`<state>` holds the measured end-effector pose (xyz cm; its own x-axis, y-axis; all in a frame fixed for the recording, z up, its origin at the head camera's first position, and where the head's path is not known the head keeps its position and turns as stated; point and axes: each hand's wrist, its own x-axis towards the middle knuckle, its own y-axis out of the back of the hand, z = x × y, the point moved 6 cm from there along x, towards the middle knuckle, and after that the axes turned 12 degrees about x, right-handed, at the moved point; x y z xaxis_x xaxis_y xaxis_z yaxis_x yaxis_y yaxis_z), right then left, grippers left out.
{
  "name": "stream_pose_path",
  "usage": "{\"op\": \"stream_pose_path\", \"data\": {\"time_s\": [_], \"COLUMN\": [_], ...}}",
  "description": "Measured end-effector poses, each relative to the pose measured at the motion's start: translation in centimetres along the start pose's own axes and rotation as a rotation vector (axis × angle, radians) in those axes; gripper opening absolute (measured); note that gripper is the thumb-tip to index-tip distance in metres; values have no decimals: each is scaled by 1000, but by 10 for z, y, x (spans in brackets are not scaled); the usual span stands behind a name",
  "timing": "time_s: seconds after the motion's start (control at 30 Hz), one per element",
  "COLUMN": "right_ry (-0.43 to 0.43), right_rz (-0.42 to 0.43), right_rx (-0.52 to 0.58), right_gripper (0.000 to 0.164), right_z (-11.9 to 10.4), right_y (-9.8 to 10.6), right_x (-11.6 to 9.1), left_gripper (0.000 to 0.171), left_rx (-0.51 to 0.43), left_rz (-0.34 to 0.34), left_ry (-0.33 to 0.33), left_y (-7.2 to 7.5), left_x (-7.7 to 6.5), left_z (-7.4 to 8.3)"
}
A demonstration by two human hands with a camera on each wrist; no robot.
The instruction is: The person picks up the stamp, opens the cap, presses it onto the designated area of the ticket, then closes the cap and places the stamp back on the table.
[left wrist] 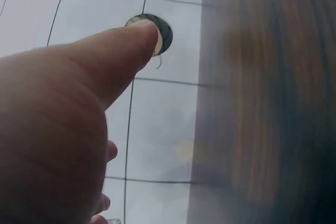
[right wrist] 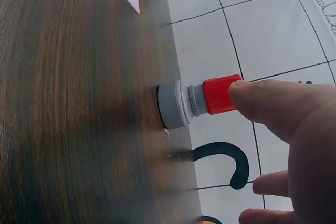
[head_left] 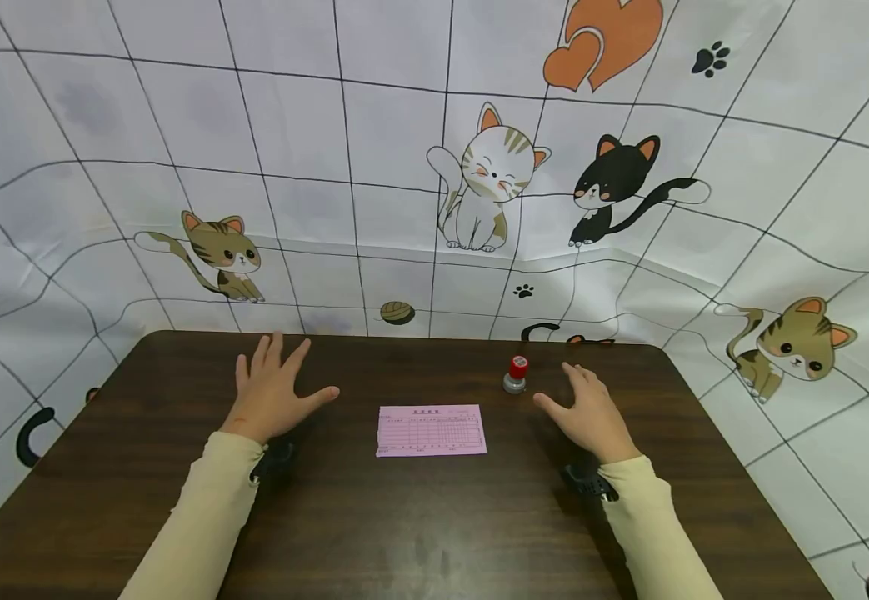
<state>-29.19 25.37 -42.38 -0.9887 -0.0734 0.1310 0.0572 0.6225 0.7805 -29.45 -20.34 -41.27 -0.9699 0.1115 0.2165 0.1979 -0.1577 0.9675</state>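
Observation:
A pink printed form slip [head_left: 431,432] lies flat in the middle of the dark wooden table. Behind it to the right stands a small stamp [head_left: 516,375], upright, with a red top and a grey base. My right hand [head_left: 587,417] hovers just right of the stamp, thumb and fingers spread, holding nothing. In the right wrist view the thumb overlaps the red top of the stamp [right wrist: 220,94], though the head view shows a gap. To the left of the slip, my left hand [head_left: 269,392] is held with fingers spread wide, also holding nothing.
The brown table [head_left: 374,525] ends at a back edge against a white sheet [head_left: 284,125] with black grid lines and printed cats. This sheet also hangs along both sides. A dark band [head_left: 587,482] sits at the right wrist.

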Motion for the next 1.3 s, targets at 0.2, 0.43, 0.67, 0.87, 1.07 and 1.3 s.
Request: {"op": "stream_pose_path", "data": {"time_s": [0.2,0.43,0.67,0.87,1.07,1.3], "right_ry": [-19,-8,-8,-5,-8,-13], "right_rz": [-35,-50,-23,4,22,23], "right_rx": [76,147,215,272,299,311], "right_gripper": [85,76,66,57,50,49], "right_z": [-1,1,-1,-7,-10,-9], "right_y": [-5,-14,-23,-27,-27,-29], "right_x": [7,17,29,34,34,39], "left_gripper": [98,90,86,83,82,81], "left_rx": [-41,-54,-68,-85,-97,-132], "left_rz": [-48,-86,-127,-146,-183,-195], "left_ry": [-32,-95,-148,-163,-189,-182], "left_y": [-9,-15,-25,-29,-37,-36], "left_x": [1,5,9,10,8,7], "left_z": [5,26,53,69,81,86]}}
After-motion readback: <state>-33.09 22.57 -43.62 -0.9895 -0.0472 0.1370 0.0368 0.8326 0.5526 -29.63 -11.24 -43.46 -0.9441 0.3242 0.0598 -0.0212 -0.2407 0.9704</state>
